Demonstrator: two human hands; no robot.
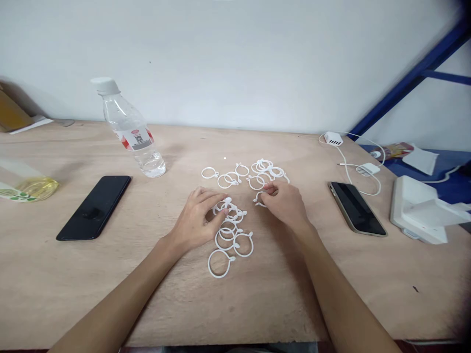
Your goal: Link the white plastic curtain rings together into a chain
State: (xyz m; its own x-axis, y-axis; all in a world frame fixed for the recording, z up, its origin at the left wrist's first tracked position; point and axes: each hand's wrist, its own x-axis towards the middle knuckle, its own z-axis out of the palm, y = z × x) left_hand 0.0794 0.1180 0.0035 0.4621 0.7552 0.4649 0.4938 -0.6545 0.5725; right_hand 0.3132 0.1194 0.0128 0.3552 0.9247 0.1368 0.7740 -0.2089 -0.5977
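Over the left side of the nearer cluster of white plastic rings (220, 264), my left hand (198, 218) curls its thumb and index finger around a white ring (228, 200). These rings overlap in a loose chain running toward me, each with a small tab. My right hand (285, 201) pinches another white ring (259, 199) with thumb and fingertips; part of that ring is hidden behind the fingers. Just beyond both hands lie further white rings (256, 182), several of them overlapping on the wooden table (176, 299).
A water bottle (138, 139) stands behind my left hand, with a black phone (94, 208) to its left. Far left is a clear container with yellow contents (39, 189). On the right lie another phone (357, 208), a white charger with cable (333, 138) and a white stand (423, 211).
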